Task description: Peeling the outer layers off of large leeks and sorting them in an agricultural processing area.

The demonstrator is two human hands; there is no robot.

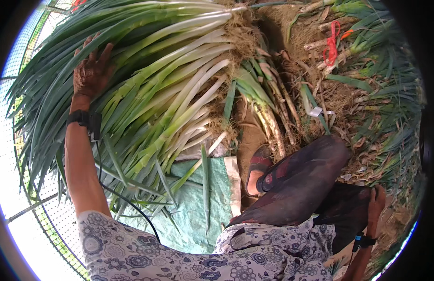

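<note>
My left hand (92, 72) reaches forward and lies with fingers spread on the dark green leaves of a large heap of long green onions (167, 70). Some leaves pass over its fingers. The white stems and tangled roots (238, 38) of the heap point right. My right hand (376, 202) is at the lower right, resting against my knee in dark trousers; its fingers are partly hidden, and nothing shows in it. Between heap and leg lie several loose onions with dry outer skins (269, 123).
A green woven sheet (188, 203) lies under the heap near me, with loose leaves on it. More untrimmed onions (385, 123) are piled along the right. Red string (331, 44) hangs on them. A mesh fence (48, 224) curves along the left.
</note>
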